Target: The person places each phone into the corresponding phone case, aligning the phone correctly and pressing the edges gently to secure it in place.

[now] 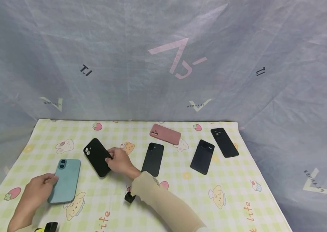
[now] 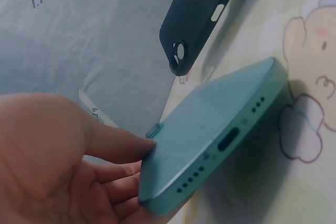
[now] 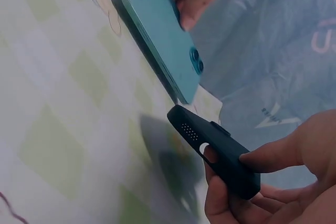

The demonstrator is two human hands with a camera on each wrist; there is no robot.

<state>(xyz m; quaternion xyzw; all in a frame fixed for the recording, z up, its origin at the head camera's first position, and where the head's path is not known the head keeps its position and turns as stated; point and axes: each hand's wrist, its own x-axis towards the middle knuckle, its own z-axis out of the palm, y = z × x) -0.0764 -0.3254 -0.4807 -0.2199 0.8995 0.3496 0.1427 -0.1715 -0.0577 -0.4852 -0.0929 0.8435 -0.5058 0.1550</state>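
My left hand [image 1: 37, 190] grips a teal phone [image 1: 66, 182] by its left edge, thumb on the back and fingers beneath. Its two camera lenses face up in the head view, and its charging port end shows in the left wrist view. To the right of that phone, my right hand [image 1: 121, 161] pinches a black phone case [image 1: 97, 158] by its right long side. Camera cutouts show at the case's upper left corner. In the right wrist view, the case [image 3: 215, 153] is tilted above the cloth, with a shadow below it.
A dark phone [image 1: 153, 161] lies just beyond my right forearm, with a pink phone case [image 1: 166, 134] behind it. Further right lie another dark phone [image 1: 202, 158] and a black phone case [image 1: 225, 143]. A checked cloth [image 1: 181, 199] covers the table; a grey curtain [image 1: 140, 64] hangs behind.
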